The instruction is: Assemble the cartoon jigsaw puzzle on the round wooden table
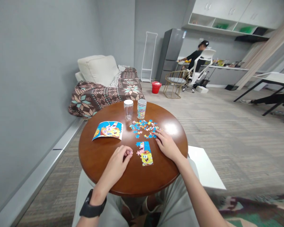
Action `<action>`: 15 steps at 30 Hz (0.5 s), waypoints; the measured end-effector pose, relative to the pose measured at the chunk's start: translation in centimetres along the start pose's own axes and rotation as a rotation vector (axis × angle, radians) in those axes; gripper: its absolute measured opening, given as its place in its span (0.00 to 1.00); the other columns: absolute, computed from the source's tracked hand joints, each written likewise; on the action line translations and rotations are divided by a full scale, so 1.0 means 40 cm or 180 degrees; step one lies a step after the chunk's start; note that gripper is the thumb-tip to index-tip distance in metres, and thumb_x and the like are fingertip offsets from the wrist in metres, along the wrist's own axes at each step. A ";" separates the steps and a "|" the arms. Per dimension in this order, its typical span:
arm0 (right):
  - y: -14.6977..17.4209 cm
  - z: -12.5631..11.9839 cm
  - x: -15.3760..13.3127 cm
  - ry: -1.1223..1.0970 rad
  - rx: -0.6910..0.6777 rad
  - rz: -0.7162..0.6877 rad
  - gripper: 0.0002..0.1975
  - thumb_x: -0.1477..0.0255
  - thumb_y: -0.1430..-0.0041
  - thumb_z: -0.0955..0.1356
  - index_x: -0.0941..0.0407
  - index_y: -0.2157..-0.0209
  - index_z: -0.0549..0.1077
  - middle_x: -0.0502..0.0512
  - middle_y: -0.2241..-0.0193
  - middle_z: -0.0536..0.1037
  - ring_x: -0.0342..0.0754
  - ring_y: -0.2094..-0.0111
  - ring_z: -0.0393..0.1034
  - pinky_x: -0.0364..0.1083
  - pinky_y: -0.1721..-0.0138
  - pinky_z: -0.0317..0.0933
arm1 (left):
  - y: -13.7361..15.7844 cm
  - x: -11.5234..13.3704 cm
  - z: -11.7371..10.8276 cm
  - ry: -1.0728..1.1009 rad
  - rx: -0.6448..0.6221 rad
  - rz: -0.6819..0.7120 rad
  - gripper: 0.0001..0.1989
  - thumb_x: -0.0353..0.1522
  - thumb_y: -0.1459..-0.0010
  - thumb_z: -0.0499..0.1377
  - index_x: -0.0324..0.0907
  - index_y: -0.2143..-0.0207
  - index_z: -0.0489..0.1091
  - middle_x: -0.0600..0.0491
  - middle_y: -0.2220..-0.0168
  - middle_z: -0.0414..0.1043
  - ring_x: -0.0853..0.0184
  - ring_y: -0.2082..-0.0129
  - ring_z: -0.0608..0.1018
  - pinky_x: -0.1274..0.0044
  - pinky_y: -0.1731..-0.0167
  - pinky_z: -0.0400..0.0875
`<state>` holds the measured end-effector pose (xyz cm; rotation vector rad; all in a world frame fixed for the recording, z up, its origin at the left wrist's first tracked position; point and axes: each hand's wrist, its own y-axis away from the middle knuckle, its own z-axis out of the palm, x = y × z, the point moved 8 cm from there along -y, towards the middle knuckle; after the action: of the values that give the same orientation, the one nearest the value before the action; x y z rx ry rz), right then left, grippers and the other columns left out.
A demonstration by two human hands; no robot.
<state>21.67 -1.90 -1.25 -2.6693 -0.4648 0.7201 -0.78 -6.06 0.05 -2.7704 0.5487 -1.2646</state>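
Note:
My left hand [119,159] is closed in a pinch on a small pinkish puzzle piece [131,152], just left of the joined part of a jigsaw puzzle [146,157]. That joined part shows a yellow cartoon face, a pink figure and blue background. My right hand [166,143] lies with fingers stretched out at the right edge of a pile of loose puzzle pieces [142,126], its fingertips touching some of them. To the left, a curled picture sheet [109,130] with the same kind of cartoon figures rests on the table.
On the round brown table [97,170], a clear jar [128,110] with a white lid and a printed can [141,109] stand behind the pieces. Beyond are a covered sofa [106,94], a red bucket [156,87] and a person [196,58] at the far counter.

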 end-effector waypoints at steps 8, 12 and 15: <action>0.008 -0.021 0.002 -0.0363 0.0201 0.0055 0.07 0.72 0.39 0.64 0.53 0.59 0.71 0.62 0.50 0.73 0.56 0.45 0.66 0.59 0.44 0.62 | 0.004 -0.003 -0.008 0.0047 0.0059 -0.0097 0.04 0.34 0.43 0.54 0.44 0.68 0.66 0.53 0.67 0.70 0.63 0.65 0.72 0.71 0.62 0.69; 0.010 -0.015 -0.002 -0.0313 0.0143 -0.0015 0.12 0.72 0.38 0.62 0.52 0.54 0.72 0.61 0.46 0.70 0.57 0.44 0.65 0.60 0.42 0.60 | 0.004 -0.006 -0.006 0.0009 0.0072 -0.0125 0.05 0.34 0.42 0.55 0.45 0.65 0.69 0.52 0.65 0.70 0.63 0.63 0.73 0.70 0.60 0.70; 0.012 -0.014 -0.001 -0.0355 0.0124 -0.0016 0.12 0.71 0.38 0.63 0.51 0.54 0.73 0.60 0.46 0.70 0.57 0.44 0.65 0.60 0.42 0.60 | 0.005 -0.014 -0.003 -0.0086 0.0128 -0.0175 0.07 0.35 0.41 0.55 0.45 0.63 0.71 0.51 0.62 0.70 0.62 0.61 0.73 0.70 0.59 0.70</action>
<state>22.05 -2.48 -0.97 -2.6005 -0.4807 0.8710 -1.26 -6.05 -0.31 -2.7834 0.4433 -1.2325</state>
